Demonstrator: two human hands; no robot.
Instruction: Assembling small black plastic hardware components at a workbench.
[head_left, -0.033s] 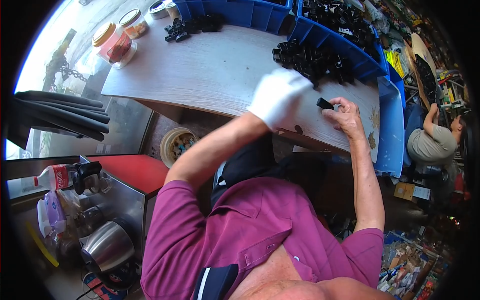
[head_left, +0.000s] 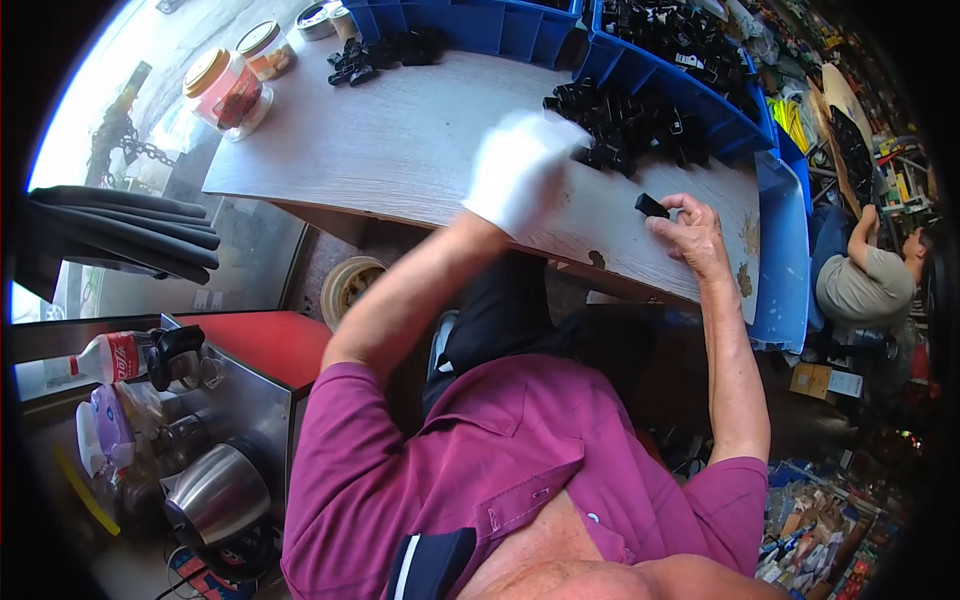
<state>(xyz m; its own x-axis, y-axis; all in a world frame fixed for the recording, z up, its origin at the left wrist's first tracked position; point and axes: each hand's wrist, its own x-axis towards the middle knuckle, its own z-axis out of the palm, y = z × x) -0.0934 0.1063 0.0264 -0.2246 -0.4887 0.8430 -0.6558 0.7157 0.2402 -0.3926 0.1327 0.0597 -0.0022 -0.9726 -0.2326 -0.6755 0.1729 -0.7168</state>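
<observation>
In my bare right hand (head_left: 688, 235) a small black block-shaped part (head_left: 651, 206) is pinched between thumb and fingers, just above the right side of the tabletop. My left hand (head_left: 522, 170), in a white glove, is over the middle of the table, apart from the right one. Motion smears its fingers, so whether it holds anything does not show. Just beyond my hands lies a heap of similar black parts (head_left: 625, 125), against a blue crate.
Blue crates (head_left: 480, 32) line the table's (head_left: 400, 130) far side. A smaller black pile (head_left: 385, 55) lies far left, beside lidded jars (head_left: 222, 88). A blue bin (head_left: 780, 255) borders the right edge. A bucket (head_left: 345, 285) stands below; another person (head_left: 868, 280) sits at right.
My gloved left hand has shifted left and slightly farther away, off from the right hand. The right hand stays in place with the black part.
</observation>
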